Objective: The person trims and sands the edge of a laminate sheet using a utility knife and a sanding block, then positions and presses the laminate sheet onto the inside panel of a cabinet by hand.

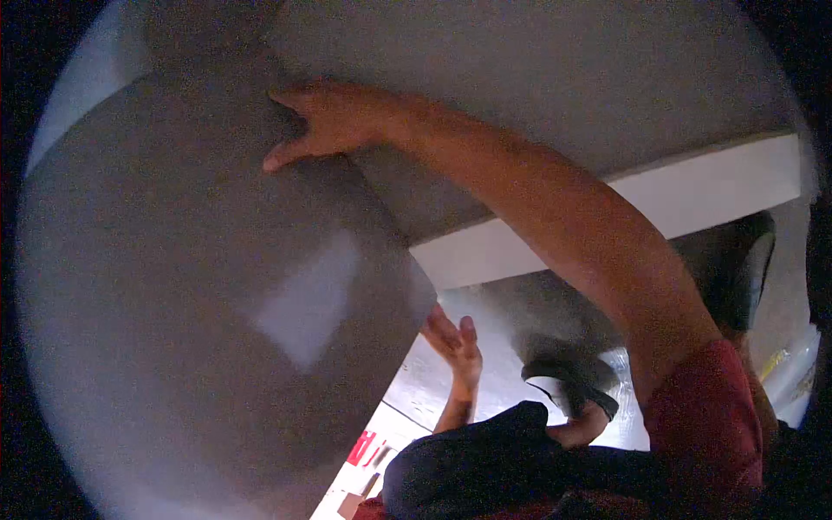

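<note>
A large, smooth grey panel [199,260] fills the left side, with a pale reflection on its face. My right hand [321,121] rests at its upper edge, thumb and fingers spread around that edge; its bare arm comes from a red sleeve at the lower right. Lower down, my left hand [455,342] is at the panel's near edge. Its fingers meet the edge and are partly hidden there, while its thumb stands apart from the panel.
A white strip [693,191] runs along the base of a grey surface [537,69]. Below are my dark-clothed legs [485,459] and a foot in a dark slipper [568,386]. Clear plastic [793,381] lies at the right; red-marked white material [368,449] is at the bottom.
</note>
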Tool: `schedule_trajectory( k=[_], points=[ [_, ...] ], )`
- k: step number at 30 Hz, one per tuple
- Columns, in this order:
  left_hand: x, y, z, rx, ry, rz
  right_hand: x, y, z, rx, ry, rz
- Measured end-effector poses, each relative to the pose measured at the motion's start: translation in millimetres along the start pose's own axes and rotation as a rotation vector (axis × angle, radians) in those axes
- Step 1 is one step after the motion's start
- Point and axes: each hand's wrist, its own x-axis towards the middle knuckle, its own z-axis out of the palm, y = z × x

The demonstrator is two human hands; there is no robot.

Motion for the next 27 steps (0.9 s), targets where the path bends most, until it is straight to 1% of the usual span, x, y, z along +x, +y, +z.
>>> schedule_trajectory(
  k=[3,4,6,10,12,13,15,17,18,20,21,23,25,27],
  points=[
    [19,25,14,-0.024,0.035,-0.035,37,-4,-22,-0.024,-0.011,0.017],
    [23,25,16,-0.027,0.034,-0.039,49,-3,-29,-0.038,-0.023,0.024],
    [29,21,12,-0.006,0.107,-0.116,74,-4,-41,-0.058,-0.048,0.042],
    [39,22,-2,-0.040,0.124,-0.202,105,-5,-56,-0.063,-0.125,0.085],
    [48,28,-1,0.061,0.193,-0.217,113,-9,-61,-0.063,-0.153,0.091],
    [51,29,1,0.093,0.218,-0.221,112,-12,-63,-0.060,-0.162,0.092],
    [70,45,13,0.012,0.462,-0.124,114,-16,-65,-0.054,-0.184,0.098],
    [61,45,1,0.124,0.446,-0.142,112,-22,-67,-0.041,-0.197,0.103],
    [57,35,-11,0.213,0.351,-0.117,110,-25,-68,-0.038,-0.201,0.105],
    [51,32,-21,0.304,0.252,-0.097,107,-29,-69,-0.036,-0.211,0.109],
    [51,34,-21,0.191,0.305,-0.128,105,-32,-70,-0.034,-0.215,0.109],
    [65,51,-10,0.082,0.354,-0.169,101,-33,-71,-0.029,-0.221,0.112],
    [77,66,0,0.168,0.477,-0.180,98,-38,-70,-0.024,-0.230,0.117],
    [84,74,8,0.207,0.514,-0.161,97,-40,-70,-0.021,-0.238,0.116]
  ],
)
